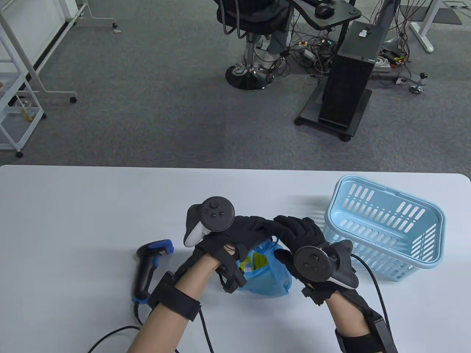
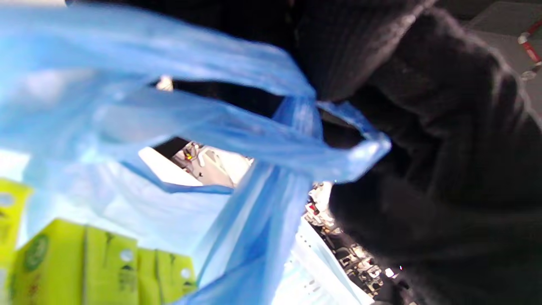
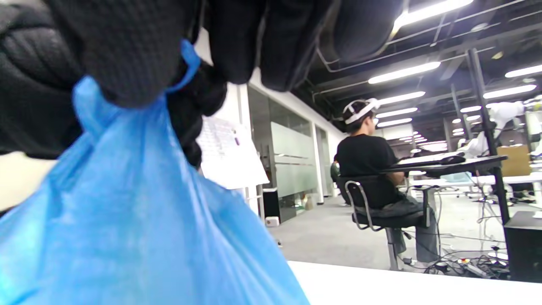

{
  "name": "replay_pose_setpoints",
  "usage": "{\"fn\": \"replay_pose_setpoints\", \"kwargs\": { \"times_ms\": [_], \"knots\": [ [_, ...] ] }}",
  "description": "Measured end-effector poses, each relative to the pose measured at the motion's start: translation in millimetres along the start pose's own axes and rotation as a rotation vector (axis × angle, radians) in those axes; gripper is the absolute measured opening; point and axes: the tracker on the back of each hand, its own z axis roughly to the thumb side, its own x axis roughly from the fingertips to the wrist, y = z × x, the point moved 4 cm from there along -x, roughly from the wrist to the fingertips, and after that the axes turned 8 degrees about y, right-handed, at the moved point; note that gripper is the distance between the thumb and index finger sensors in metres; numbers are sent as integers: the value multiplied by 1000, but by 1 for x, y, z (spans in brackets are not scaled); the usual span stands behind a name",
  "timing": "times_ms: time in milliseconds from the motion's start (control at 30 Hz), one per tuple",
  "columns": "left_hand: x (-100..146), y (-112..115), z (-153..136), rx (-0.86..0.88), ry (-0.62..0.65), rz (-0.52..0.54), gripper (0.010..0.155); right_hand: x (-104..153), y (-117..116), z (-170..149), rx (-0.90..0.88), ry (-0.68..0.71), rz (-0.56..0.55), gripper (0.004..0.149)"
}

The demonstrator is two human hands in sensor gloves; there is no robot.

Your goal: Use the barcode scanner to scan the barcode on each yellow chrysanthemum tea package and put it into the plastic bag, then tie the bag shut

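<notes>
A blue plastic bag (image 1: 274,274) stands on the white table between my two hands, with yellow tea packages (image 1: 254,261) showing through its mouth. My left hand (image 1: 254,230) and right hand (image 1: 294,231) meet above it, fingers curled around the bag's handles. In the left wrist view the blue handle strips (image 2: 305,140) cross each other beside dark gloved fingers (image 2: 432,127), and yellow packages (image 2: 101,267) lie below. In the right wrist view gloved fingers (image 3: 123,55) pinch the gathered bag top (image 3: 139,203). The black and blue barcode scanner (image 1: 149,266) lies on the table left of my left wrist.
A light blue plastic basket (image 1: 386,228) sits at the right of the table (image 1: 73,206). The scanner's cable (image 1: 110,334) runs toward the front edge. Beyond the table are an office chair (image 1: 250,40), a computer tower (image 1: 353,73) and a seated person (image 3: 372,161).
</notes>
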Motion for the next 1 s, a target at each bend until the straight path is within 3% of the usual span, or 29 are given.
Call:
{"fn": "replay_pose_setpoints", "kwargs": {
  "times_ms": [67,100,367,533,633,700,767,1000],
  "knots": [
    [1,2,-4,71,-2,-6,42,-4,3,-3,-56,-24,-59,50],
    [3,2,-5,118,-6,-5,43,-8,4,-4,-37,-15,-66,47],
    [12,-4,-5,139,20,-18,57,-28,11,-16,64,-84,-22,46],
    [10,-1,2,-111,-1,10,51,-30,10,-23,88,-114,-16,46],
    [7,1,3,-164,-21,24,48,-28,7,-23,136,-127,-4,46],
    [6,-1,-3,-165,-60,48,47,-20,7,-22,128,-143,-15,60],
    [6,-4,-11,-113,-98,60,47,-13,7,-17,98,-125,-38,87],
    [11,-2,-32,88,-230,89,45,-3,-45,14,123,-45,166,99]
  ]
}}
